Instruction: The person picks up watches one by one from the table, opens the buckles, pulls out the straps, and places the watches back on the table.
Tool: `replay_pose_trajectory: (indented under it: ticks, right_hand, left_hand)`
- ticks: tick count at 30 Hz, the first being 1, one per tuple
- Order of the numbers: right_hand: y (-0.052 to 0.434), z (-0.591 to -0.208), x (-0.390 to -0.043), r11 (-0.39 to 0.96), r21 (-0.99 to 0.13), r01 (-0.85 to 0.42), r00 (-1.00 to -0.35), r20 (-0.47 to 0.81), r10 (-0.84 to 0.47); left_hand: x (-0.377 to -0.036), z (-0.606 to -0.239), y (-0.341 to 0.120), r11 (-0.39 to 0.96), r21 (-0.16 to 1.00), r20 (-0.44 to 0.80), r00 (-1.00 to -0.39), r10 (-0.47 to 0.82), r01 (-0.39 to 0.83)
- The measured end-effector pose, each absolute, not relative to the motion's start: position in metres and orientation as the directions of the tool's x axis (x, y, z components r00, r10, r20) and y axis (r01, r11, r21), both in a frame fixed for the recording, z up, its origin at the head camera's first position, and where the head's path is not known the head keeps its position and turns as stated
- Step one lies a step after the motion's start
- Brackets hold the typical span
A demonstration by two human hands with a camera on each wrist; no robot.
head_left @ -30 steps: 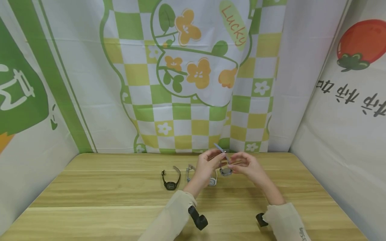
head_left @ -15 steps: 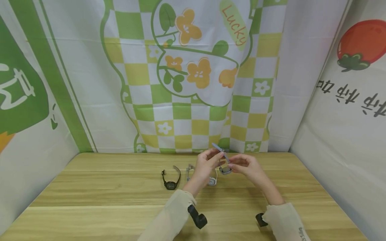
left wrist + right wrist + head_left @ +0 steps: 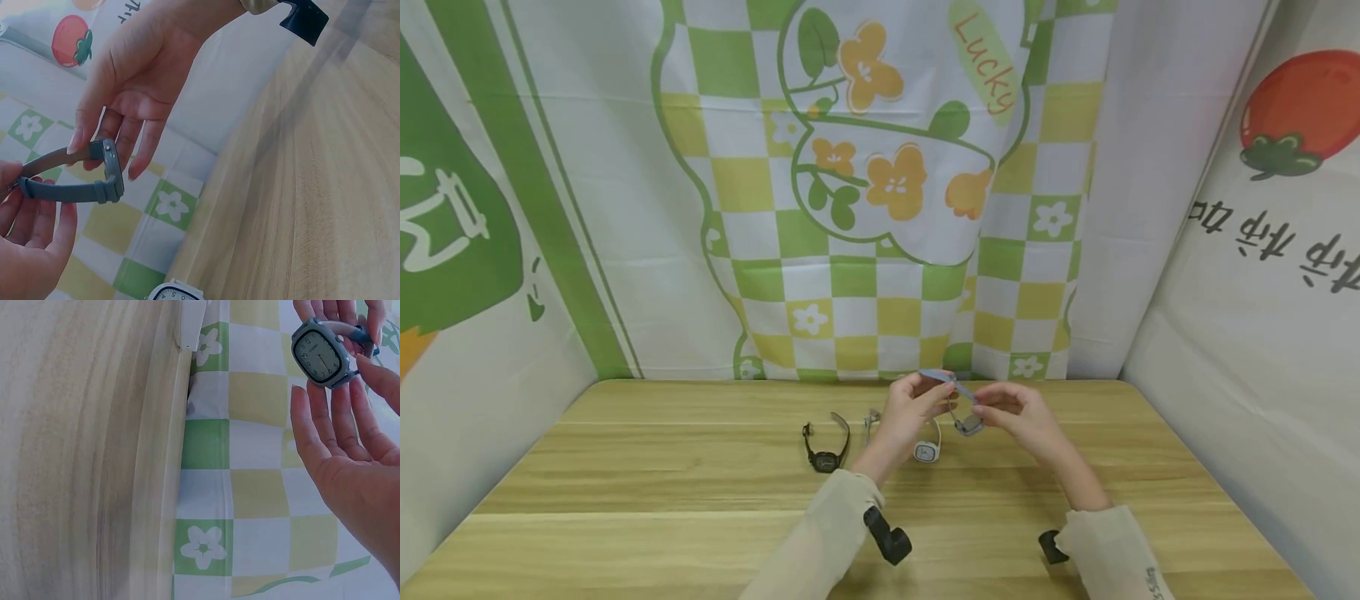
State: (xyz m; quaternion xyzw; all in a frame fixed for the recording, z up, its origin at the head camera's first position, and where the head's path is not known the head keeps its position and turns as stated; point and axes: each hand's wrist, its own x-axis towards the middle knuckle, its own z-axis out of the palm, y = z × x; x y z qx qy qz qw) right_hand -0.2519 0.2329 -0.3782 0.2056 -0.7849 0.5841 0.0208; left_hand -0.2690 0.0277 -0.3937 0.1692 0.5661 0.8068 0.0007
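Both hands hold a blue-grey wristwatch (image 3: 970, 423) above the far part of the table. My left hand (image 3: 910, 408) pinches the strap near its buckle, thumb on one side and fingers on the other. Close to the case, my right hand (image 3: 1018, 412) pinches the strap between thumb and fingers. The strap is looped round to the buckle, as the left wrist view shows; whether it is fastened I cannot tell. In the right wrist view the pale watch face (image 3: 319, 355) looks toward the camera.
On the wooden table (image 3: 685, 500) lie a black wristwatch (image 3: 825, 461) and a white wristwatch (image 3: 927, 452). Between them, a light strap with a metal buckle (image 3: 871, 419) is partly hidden by the left forearm. A checked curtain (image 3: 850, 292) hangs behind the table's far edge.
The strap's raised end has tipped down to lie flatter over the left fingers. The watch case has shifted slightly right and tilted. Both hands have barely moved.
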Motion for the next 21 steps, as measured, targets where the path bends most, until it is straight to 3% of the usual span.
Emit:
replay_pose_trajectory:
  ticks: [21]
  right_hand:
    - [0.2379, -0.3738, -0.2504, 0.324, -0.874, -0.363, -0.912, 0.262, -0.315]
  left_hand:
    - [-0.2671, -0.3886, 0.0264, -0.347, 0.918, 0.280, -0.934, 0.223, 0.193]
